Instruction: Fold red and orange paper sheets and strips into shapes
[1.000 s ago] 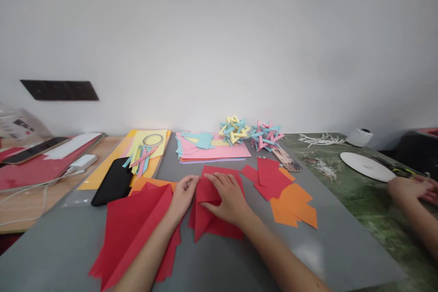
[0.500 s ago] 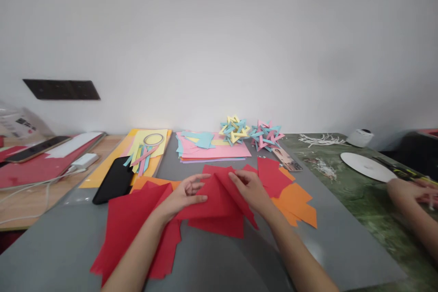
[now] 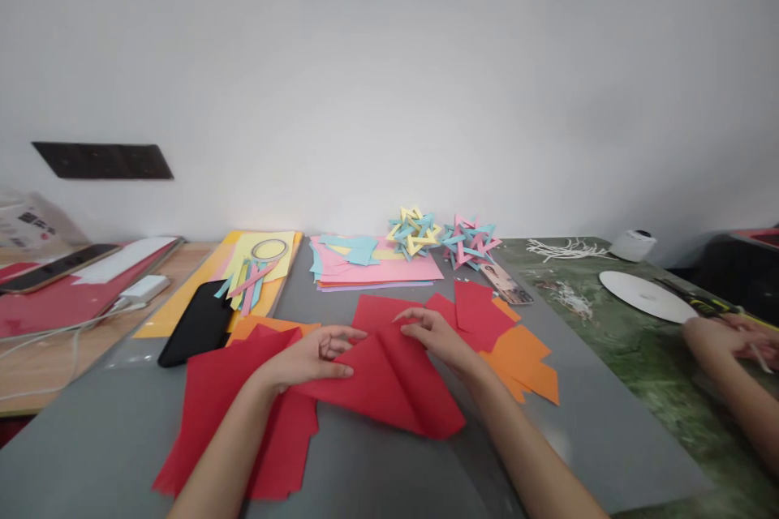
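A creased sheet of red paper [image 3: 395, 389] lies between my hands, raised in a ridge, with its near edge lifted. My right hand [image 3: 435, 332] pinches the top of this ridge between thumb and forefinger. At the sheet's left side, my left hand [image 3: 320, 353] rests against it with loosely curled fingers and the thumb spread apart from them. Under my left forearm is a pile of red sheets [image 3: 210, 401]. Another red sheet [image 3: 371, 310] shows behind the creased one. Right of my right hand lie red pieces [image 3: 480, 315] and orange pieces [image 3: 527, 361].
Behind are a stack of coloured paper [image 3: 389, 269] and two folded paper stars [image 3: 414, 233] [image 3: 468, 242]. A black phone [image 3: 195, 324], paper strips [image 3: 249, 284] and a tape ring [image 3: 270, 249] lie left. Another person's hand [image 3: 724, 336] is far right, near a white disc [image 3: 645, 297].
The red sheet's right side has swung down toward me and spread wider, covering the lower red paper. My left hand has shifted slightly left and down; my right hand slightly left.
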{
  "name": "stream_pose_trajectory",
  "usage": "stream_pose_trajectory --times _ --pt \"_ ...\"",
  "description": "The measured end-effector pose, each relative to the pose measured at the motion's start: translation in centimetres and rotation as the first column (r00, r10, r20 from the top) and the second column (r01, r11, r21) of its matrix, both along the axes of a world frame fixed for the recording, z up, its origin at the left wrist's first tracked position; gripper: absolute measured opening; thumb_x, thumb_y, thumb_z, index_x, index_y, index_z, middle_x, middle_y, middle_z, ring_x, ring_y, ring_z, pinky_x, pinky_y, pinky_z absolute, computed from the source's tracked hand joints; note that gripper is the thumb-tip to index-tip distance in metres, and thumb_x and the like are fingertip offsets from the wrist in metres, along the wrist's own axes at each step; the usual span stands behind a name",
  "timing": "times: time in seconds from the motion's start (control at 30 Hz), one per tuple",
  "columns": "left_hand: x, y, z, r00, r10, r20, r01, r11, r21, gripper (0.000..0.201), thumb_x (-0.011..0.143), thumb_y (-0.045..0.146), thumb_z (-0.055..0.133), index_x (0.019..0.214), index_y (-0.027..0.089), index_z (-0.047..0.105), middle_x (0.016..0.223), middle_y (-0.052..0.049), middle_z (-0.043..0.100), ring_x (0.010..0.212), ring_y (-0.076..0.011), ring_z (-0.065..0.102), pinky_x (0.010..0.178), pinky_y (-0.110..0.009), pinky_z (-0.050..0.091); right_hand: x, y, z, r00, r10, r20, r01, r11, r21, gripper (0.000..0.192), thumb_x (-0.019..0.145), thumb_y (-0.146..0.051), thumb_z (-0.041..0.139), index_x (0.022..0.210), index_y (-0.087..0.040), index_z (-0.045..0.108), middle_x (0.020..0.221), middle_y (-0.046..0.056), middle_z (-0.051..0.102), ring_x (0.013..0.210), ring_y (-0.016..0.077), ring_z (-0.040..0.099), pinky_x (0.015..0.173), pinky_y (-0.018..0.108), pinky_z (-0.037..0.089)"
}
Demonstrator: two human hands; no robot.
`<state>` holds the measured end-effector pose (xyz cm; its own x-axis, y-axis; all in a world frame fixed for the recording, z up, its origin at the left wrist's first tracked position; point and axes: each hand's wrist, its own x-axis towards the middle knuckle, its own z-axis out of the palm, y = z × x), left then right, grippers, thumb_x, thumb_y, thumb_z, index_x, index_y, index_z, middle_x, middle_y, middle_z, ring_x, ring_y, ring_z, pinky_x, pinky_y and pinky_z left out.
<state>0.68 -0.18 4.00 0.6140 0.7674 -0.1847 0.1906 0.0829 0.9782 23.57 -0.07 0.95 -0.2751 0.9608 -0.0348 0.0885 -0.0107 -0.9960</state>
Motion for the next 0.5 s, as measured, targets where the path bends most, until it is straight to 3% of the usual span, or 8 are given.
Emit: stream_pose_trajectory --times 0.07,0.13,0.2,0.23,0.27,0.3,0.37,0.5 --pt "0.0 0.1 -0.2 1.000 0.018 -0.014 -0.018 1.000 0.022 0.049 0.058 0.024 0.066 0.106 0.020 0.056 0.083 -0.006 0.062 0.073 -0.0143 0.057 0.065 -0.026 0.046 0.6 0.7 -0.5 0.994 -0.100 0.036 0.097 0.993 0.069 0.025 0.070 -0.036 0.052 0.087 -0.018 0.057 0.055 -0.003 0.053 0.041 0.0085 0.041 0.040 0.020 0.030" --pt "0.0 0.4 -0.6 0.998 0.044 -0.036 -0.042 0.998 0.055 0.048 0.058 0.023 0.066 0.104 0.020 0.057 0.088 -0.007 0.062 0.079 -0.0151 0.056 0.069 -0.027 0.046 2.7 1.8 -0.9 0.929 -0.359 0.090 0.335 0.919 0.210 0.026 0.071 -0.038 0.048 0.081 -0.016 0.058 0.063 0.001 0.057 0.045 0.0105 0.044 0.044 0.023 0.035" --pt "-0.1 0.6 -1.1 0.996 0.063 -0.058 -0.058 0.995 0.085 0.047 0.057 0.023 0.066 0.104 0.020 0.058 0.092 -0.008 0.061 0.084 -0.0160 0.055 0.073 -0.028 0.045 6.4 3.3 -1.5 0.706 -0.692 0.153 0.584 0.690 0.427 0.026 0.075 -0.034 0.041 0.081 -0.015 0.058 0.076 0.007 0.059 0.062 0.0156 0.051 0.058 0.028 0.040" --pt "-0.1 0.7 -1.4 0.996 0.066 -0.065 -0.060 0.994 0.092 0.048 0.057 0.023 0.066 0.104 0.020 0.057 0.093 -0.008 0.061 0.086 -0.0163 0.054 0.074 -0.028 0.044 8.7 4.0 -1.8 0.534 -0.823 0.194 0.652 0.547 0.524 0.028 0.076 -0.030 0.037 0.086 -0.015 0.059 0.083 0.009 0.058 0.072 0.0184 0.051 0.065 0.031 0.040" --pt "-0.2 0.8 -1.6 0.996 0.064 -0.068 -0.058 0.994 0.095 0.049 0.057 0.023 0.066 0.105 0.020 0.057 0.093 -0.008 0.061 0.087 -0.0167 0.054 0.075 -0.028 0.044 11.1 4.6 -2.2 0.371 -0.890 0.265 0.663 0.454 0.595 0.029 0.076 -0.025 0.035 0.090 -0.015 0.059 0.090 0.011 0.056 0.081 0.0211 0.050 0.071 0.035 0.039" --pt "-0.2 0.9 -1.8 0.996 0.058 -0.072 -0.051 0.994 0.095 0.050 0.058 0.024 0.066 0.107 0.020 0.056 0.094 -0.008 0.060 0.088 -0.0170 0.054 0.076 -0.029 0.044 13.5 5.2 -2.6 0.232 -0.895 0.382 0.640 0.436 0.632 0.031 0.075 -0.023 0.035 0.092 -0.016 0.059 0.097 0.012 0.054 0.089 0.0239 0.048 0.076 0.038 0.036" --pt "-0.3 1.0 -2.1 0.995 0.050 -0.089 -0.042 0.994 0.097 0.051 0.059 0.025 0.065 0.109 0.020 0.054 0.096 -0.009 0.060 0.091 -0.0176 0.053 0.078 -0.029 0.043 17.4 6.0 -3.6 0.086 -0.767 0.636 0.567 0.563 0.601 0.033 0.073 -0.019 0.036 0.096 -0.020 0.060 0.109 0.013 0.047 0.099 0.0279 0.043 0.080 0.043 0.033" --pt "-0.4 1.1 -2.1 0.987 0.032 -0.156 -0.016 0.995 0.099 0.052 0.060 0.026 0.065 0.110 0.019 0.052 0.102 -0.009 0.058 0.096 -0.0175 0.050 0.080 -0.029 0.042 21.1 6.9 -5.5 0.096 -0.689 0.718 0.512 0.653 0.558 0.034 0.071 -0.015 0.039 0.095 -0.024 0.061 0.117 0.011 0.044 0.111 0.0286 0.035 0.086 0.044 0.028"
